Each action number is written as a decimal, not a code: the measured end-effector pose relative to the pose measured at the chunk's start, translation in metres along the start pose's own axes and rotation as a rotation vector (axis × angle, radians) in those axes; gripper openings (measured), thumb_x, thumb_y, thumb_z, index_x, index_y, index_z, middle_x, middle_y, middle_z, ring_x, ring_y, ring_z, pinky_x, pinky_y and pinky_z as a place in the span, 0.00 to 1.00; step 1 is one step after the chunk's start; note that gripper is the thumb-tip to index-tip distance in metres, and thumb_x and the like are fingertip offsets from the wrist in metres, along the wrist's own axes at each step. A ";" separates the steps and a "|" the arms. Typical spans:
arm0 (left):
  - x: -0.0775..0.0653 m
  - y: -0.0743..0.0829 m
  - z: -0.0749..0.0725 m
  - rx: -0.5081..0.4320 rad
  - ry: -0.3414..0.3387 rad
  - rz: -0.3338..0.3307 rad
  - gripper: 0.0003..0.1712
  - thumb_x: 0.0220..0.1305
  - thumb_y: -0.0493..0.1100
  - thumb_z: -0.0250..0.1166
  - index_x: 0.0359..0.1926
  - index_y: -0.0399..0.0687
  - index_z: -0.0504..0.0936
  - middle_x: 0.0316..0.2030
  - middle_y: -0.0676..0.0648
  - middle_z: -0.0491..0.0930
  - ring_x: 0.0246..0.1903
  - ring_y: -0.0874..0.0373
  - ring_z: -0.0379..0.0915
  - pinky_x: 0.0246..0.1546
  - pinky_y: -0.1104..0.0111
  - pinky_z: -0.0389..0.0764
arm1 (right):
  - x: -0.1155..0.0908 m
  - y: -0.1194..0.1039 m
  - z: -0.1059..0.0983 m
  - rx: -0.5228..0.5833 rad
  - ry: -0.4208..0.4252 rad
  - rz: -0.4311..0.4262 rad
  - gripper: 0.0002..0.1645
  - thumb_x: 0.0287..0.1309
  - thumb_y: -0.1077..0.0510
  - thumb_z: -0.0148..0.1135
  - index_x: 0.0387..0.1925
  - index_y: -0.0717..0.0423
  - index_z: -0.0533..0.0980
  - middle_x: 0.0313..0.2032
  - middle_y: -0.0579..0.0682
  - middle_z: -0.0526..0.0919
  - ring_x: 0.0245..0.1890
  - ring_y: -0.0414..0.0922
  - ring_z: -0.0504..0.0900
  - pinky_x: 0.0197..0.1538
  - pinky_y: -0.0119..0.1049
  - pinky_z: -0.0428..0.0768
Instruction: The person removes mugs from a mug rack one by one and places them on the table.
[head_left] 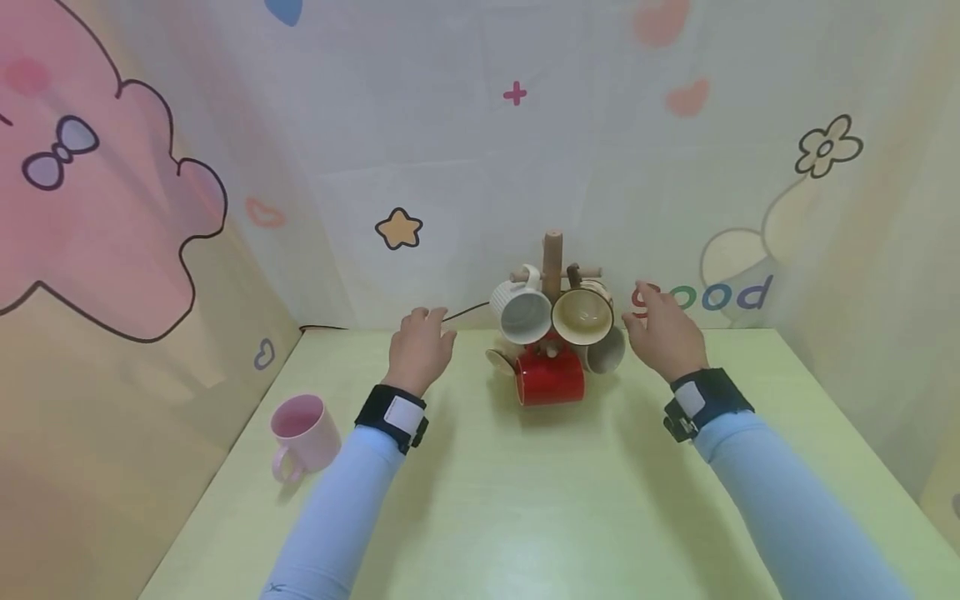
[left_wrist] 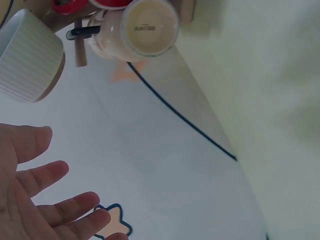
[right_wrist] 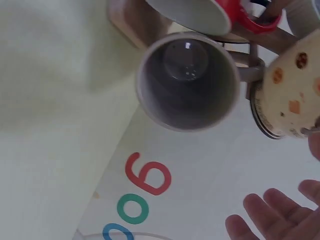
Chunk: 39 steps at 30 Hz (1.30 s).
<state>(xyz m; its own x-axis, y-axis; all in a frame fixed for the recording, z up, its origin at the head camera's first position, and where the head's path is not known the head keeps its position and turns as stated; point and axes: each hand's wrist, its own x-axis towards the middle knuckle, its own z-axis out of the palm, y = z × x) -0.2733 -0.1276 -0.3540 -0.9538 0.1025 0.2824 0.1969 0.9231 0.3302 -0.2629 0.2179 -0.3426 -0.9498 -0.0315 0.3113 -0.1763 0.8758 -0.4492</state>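
The fingers of the left hand (head_left: 420, 350) are spread apart and hold nothing; those of the right hand (head_left: 663, 333) are apart too, likewise holding nothing. The hands hover either side of a wooden rack (head_left: 552, 260) of mugs: the left near the ribbed white mug (head_left: 524, 318), the right near the cream mug (head_left: 583, 320) — the head view shows a gap on each side. Both mugs hang high on the rack, mouths toward the person. Lower down are a red mug (head_left: 551, 381) lying sideways, a grey mug (head_left: 607, 352) to its right and a beige mug (left_wrist: 150, 40) to its left, base outward. The rack stands toward the back of a pale green counter (head_left: 525, 500), before a printed cloth (head_left: 450, 125). At the left, well apart from the rack, a pink mug (head_left: 315, 442) stands upright on the counter.

The mugs look ceramic: likely stiff, smooth, slightly slippery, fairly weighty and easily chipped. With pegs taking up the handles, the hung ones seem best held round the body — a knock could swing one into its neighbour. The pink mug's handle is free to grip.
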 end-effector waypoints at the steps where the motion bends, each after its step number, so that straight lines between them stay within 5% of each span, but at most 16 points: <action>1: -0.005 -0.003 0.003 -0.008 -0.002 -0.004 0.26 0.73 0.48 0.58 0.66 0.40 0.72 0.62 0.33 0.70 0.61 0.37 0.66 0.54 0.46 0.74 | -0.001 0.001 0.003 0.004 0.000 -0.006 0.37 0.69 0.54 0.54 0.72 0.68 0.56 0.61 0.74 0.69 0.55 0.69 0.73 0.51 0.66 0.74; 9: -0.035 -0.016 0.021 0.017 -0.049 -0.005 0.30 0.70 0.53 0.62 0.65 0.39 0.73 0.61 0.30 0.70 0.62 0.36 0.66 0.55 0.45 0.73 | -0.006 0.006 0.027 0.012 0.010 -0.067 0.50 0.58 0.52 0.65 0.75 0.65 0.52 0.66 0.73 0.64 0.63 0.69 0.66 0.52 0.69 0.72; 20: -0.062 -0.014 0.034 0.131 -0.319 -0.003 0.35 0.66 0.60 0.63 0.65 0.43 0.75 0.64 0.29 0.67 0.68 0.31 0.55 0.61 0.36 0.60 | -0.003 0.002 0.049 0.091 0.046 -0.087 0.64 0.47 0.46 0.78 0.76 0.59 0.50 0.69 0.68 0.60 0.66 0.68 0.63 0.58 0.69 0.67; 30: -0.080 -0.008 0.041 0.114 -0.320 0.031 0.33 0.66 0.59 0.64 0.62 0.43 0.76 0.63 0.31 0.69 0.67 0.33 0.58 0.61 0.38 0.62 | 0.000 -0.006 0.057 0.137 0.084 -0.116 0.68 0.43 0.52 0.82 0.76 0.59 0.47 0.71 0.64 0.58 0.68 0.65 0.61 0.63 0.65 0.64; 39: -0.088 -0.005 0.046 0.084 -0.324 0.047 0.32 0.65 0.59 0.65 0.62 0.43 0.77 0.63 0.31 0.68 0.66 0.33 0.58 0.62 0.37 0.61 | 0.006 -0.010 0.065 0.278 0.102 -0.089 0.66 0.41 0.55 0.83 0.75 0.53 0.51 0.66 0.61 0.65 0.63 0.61 0.66 0.63 0.65 0.65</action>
<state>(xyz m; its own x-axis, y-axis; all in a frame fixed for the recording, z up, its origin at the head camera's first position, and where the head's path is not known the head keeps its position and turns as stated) -0.2006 -0.1245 -0.4215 -0.9693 0.2458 -0.0102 0.2359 0.9405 0.2447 -0.2830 0.1777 -0.3905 -0.8991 -0.0419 0.4358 -0.3353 0.7060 -0.6238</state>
